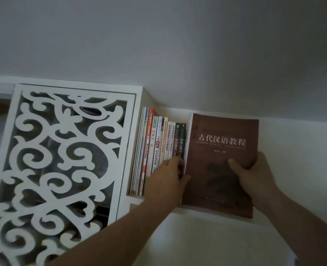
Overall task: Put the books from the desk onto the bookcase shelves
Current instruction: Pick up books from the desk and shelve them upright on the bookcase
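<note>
A brown book [222, 143] with white Chinese title stands on the white shelf [201, 208], its cover facing me, at the right end of a row of upright books [158, 146]. My right hand [254, 177] grips the book's right edge, thumb on the cover. My left hand [168, 181] lies against the spines of the row, fingers between the last dark spine and the brown book's left edge.
A white carved fretwork panel [59, 160] fills the bookcase's left side. The shelf's left wall [134, 146] bounds the row. A bare pale wall [197, 54] rises behind, and shelf room lies to the right of the brown book.
</note>
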